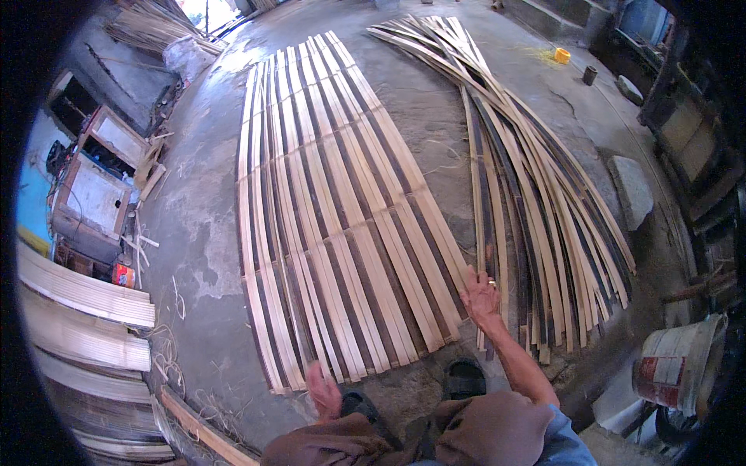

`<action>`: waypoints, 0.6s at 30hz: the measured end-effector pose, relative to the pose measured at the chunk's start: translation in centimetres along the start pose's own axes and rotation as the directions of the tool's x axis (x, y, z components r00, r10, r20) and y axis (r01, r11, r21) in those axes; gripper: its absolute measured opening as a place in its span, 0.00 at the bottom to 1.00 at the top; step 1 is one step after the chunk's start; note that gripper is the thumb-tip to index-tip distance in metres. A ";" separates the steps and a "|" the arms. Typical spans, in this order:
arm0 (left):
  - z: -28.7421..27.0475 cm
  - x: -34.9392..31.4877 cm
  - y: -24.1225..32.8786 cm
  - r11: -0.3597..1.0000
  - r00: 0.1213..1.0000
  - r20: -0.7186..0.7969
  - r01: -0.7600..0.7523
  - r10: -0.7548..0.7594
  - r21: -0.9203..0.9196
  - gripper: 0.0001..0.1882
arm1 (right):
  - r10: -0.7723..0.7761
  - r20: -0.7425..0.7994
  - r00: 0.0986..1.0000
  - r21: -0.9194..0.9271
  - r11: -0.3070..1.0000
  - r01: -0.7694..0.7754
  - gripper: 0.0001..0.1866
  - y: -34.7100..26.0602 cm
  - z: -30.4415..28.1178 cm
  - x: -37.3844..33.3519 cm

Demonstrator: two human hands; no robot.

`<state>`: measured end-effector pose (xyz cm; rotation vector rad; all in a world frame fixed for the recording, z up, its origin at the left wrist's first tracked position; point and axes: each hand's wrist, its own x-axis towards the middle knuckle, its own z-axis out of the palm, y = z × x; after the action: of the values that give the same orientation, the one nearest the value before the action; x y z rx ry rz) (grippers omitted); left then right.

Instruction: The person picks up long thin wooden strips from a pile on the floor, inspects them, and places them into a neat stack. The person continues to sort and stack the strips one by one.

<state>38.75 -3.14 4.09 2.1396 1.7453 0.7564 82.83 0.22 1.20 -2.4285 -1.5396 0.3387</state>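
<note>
Long, pale bamboo strips (351, 256) lie side by side on the floor in front of me, with dark gaps between them. Several thin bands cross them. My right hand (482, 300) reaches forward to the right edge of this layout, its fingers closed at the outermost bamboo strip (445, 272); a ring shows on one finger. Low over the near ends of the strips, left of centre, is my left hand (323, 393), fingers apart and holding nothing. To the right lies a loose, fanned pile of bamboo strips (536, 210), partly crossing at its far end.
Stacked slat bundles (93, 342) stand at the left, beside a wooden beam (203, 429) and tangled fibres. A bucket (674, 365) sits at the lower right, and a stone slab (630, 191) beyond the pile. A yellow container (562, 56) is far off. My sandalled feet (465, 378) are near the strip ends.
</note>
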 end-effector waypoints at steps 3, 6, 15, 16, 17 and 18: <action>1.7 -5.1 1.8 0.959 0.956 0.075 -0.281 0.282 -0.029 0.22 | 0.004 -0.009 1.000 0.001 1.000 -0.004 0.36 1.6 0.8 0.1; 2.4 -8.2 2.5 0.978 0.920 0.342 -0.154 0.194 -0.139 0.20 | -0.045 -0.002 0.999 -0.012 0.999 0.045 0.38 1.7 0.7 0.0; 3.0 -7.4 3.2 0.987 0.939 0.315 -0.107 0.139 -0.117 0.18 | -0.061 -0.039 0.997 -0.045 0.997 0.059 0.37 2.5 1.7 0.0; 2.7 -7.6 3.3 0.990 0.935 0.335 -0.085 0.117 -0.108 0.17 | -0.064 -0.013 0.998 -0.024 0.998 0.064 0.37 2.2 1.3 0.1; 2.8 -7.2 3.4 0.991 0.929 0.354 -0.077 0.111 -0.107 0.17 | -0.056 0.000 0.998 -0.006 0.998 0.056 0.37 2.1 0.7 0.3; 2.9 -7.0 3.5 0.992 0.922 0.374 -0.070 0.105 -0.105 0.17 | -0.060 -0.003 0.998 -0.005 0.998 0.060 0.37 2.2 0.8 0.3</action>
<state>42.27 -10.42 2.02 2.1408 1.3971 0.3945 84.58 -0.36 -0.30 -2.3800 -1.6103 0.3200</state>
